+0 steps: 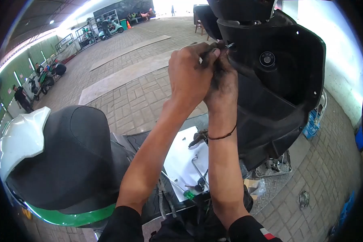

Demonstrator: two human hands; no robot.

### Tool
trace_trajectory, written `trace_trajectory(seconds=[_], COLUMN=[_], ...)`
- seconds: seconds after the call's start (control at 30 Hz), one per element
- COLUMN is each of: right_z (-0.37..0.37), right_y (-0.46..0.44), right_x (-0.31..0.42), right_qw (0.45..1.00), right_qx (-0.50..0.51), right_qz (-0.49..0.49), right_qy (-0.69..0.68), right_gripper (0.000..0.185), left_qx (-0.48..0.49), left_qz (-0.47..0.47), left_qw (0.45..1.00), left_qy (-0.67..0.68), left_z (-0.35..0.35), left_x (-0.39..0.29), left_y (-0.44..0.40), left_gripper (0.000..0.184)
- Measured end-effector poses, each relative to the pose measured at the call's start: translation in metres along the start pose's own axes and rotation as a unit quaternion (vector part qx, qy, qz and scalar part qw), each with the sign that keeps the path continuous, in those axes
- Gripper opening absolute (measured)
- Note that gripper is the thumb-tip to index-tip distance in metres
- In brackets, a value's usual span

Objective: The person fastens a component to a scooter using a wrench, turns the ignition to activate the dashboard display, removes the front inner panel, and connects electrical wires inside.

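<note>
At the left edge of the scooter's black inner front panel, my two hands are close together. My left hand is pinched, its thumb and fingertips darkened with grime. Beside it my right hand reaches up with bent fingers, partly covered by the left. A small shiny metal piece shows at the fingertips against the panel; its kind is too small to tell. What lies between the fingers is hidden. The round ignition lock sits to the right of my hands.
Below my forearms, a white sheet carries a hex key, keys and a green-handled screwdriver. Pliers lie nearby. The black scooter seat is at left. A tray of parts stands at right.
</note>
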State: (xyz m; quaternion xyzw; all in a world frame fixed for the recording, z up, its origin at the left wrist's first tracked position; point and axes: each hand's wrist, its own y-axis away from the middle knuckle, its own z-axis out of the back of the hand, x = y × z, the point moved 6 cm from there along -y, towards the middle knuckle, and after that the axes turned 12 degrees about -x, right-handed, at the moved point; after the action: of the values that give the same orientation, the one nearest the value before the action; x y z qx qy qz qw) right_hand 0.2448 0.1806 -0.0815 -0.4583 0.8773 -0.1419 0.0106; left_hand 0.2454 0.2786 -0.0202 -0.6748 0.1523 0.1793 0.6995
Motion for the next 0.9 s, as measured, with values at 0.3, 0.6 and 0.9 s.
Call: trace_trajectory(seconds=[0.3,0.6,0.9], right_z=[-0.002,-0.007,-0.006], right_y=[0.003,-0.005,0.001], right_x=[-0.008,-0.015,-0.011], right_qw=[0.997,0.995,0.997], right_qx=[-0.066,0.045,-0.033], right_qz=[0.005,0.010,0.062], right_qy=[-0.034,-0.086,-0.011], right_gripper=[0.021,0.016,0.019], left_qx=[-0.013,0.004,0.145], left_qz=[-0.227,-0.178,0.228], left_qw=[0.962,0.980,0.963], left_qy=[-0.148,-0.091,-0.017], left_z=[0.003,0.007,0.000], left_x=[-0.026,-0.015,0.021], left_y=[-0.005,-0.012,-0.007], left_gripper=[0.005,0.011,0.038])
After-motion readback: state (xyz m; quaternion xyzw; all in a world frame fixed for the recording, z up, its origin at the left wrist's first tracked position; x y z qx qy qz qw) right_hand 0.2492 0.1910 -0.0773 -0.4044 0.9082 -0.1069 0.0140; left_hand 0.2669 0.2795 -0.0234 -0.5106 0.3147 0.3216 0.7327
